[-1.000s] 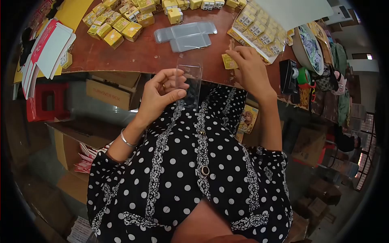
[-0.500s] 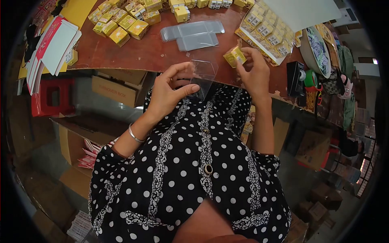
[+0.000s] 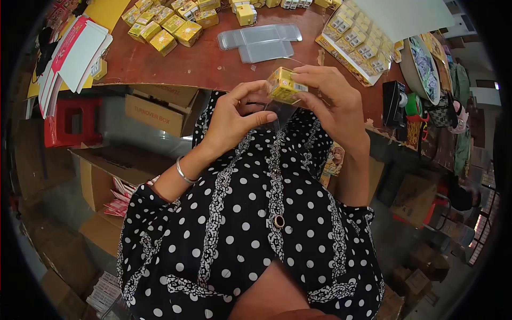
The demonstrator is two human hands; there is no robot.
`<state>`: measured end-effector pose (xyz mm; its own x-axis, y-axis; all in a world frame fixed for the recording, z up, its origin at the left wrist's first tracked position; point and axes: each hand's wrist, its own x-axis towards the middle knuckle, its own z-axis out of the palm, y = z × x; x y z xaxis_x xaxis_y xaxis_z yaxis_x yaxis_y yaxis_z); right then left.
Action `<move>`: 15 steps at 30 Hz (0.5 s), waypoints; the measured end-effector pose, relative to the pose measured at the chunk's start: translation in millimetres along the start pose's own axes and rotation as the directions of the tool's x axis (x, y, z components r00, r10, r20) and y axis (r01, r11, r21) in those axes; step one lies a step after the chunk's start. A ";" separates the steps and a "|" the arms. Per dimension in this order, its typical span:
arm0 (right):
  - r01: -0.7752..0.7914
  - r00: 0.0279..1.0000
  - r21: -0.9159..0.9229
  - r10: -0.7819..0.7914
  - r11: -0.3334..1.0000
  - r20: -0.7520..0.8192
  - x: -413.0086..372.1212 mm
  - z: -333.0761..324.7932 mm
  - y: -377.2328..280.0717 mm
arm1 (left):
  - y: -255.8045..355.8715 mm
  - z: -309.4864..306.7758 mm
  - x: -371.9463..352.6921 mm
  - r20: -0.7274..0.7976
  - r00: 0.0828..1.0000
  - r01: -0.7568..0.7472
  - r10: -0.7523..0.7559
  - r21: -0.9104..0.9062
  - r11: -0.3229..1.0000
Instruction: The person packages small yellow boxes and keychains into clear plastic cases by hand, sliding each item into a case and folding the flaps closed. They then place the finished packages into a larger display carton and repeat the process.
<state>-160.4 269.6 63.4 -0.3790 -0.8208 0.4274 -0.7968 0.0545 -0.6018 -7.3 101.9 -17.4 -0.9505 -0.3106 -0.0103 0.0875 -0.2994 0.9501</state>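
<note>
My left hand is closed round a clear plastic box, held upright in front of my body at the table's edge. In my right hand is a small yellow box, pinched between thumb and fingers over the top of the clear box. Whether the yellow box is partly inside it, I cannot tell. A flattened clear plastic sheet lies on the red-brown table just beyond my hands.
Several yellow boxes sit at the back left. An open display carton of small items stands at the right, beside a black tape dispenser and a bowl. White and pink cards lie at the far left.
My right hand has moved left with the yellow box, bringing it to the mouth of the clear box. The left hand still holds the clear box.
</note>
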 end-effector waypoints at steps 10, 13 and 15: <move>0.075 0.995 -0.048 -0.072 0.996 0.069 7.2 2.9 6.4 | -2.4 -1.3 3.7 -0.013 1.000 -0.011 0.011 -0.024 1.000; 0.119 0.993 -0.068 -0.119 0.991 -0.008 10.1 -2.9 4.8 | 1.9 -1.2 3.4 -0.015 0.999 0.034 -0.035 -0.043 0.999; 0.119 0.989 -0.137 -0.130 0.983 -0.076 9.8 -8.5 5.4 | -3.3 -3.1 3.2 -0.032 0.999 0.019 -0.018 0.011 1.000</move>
<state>-172.4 266.7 70.1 -0.3072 -0.7752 0.5520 -0.8929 0.0341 -0.4490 -9.8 99.1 -21.5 -0.9419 -0.3337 -0.0376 0.0665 -0.2950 0.9532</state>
